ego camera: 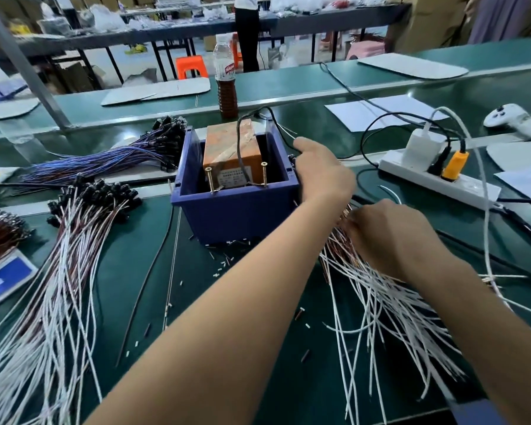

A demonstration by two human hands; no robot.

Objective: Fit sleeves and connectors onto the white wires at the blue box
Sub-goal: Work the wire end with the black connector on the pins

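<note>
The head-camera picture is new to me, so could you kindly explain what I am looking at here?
It is taken from a camera on a worker's head, looking down at two bare arms over a green bench. The left hand reaches to the right wall of the blue box, which holds an orange block with two screws; what its fingers do is hidden. The right hand curls into a loose bundle of white wires. Wires fitted with black connectors lie to the left, a power strip to the right.
</note>
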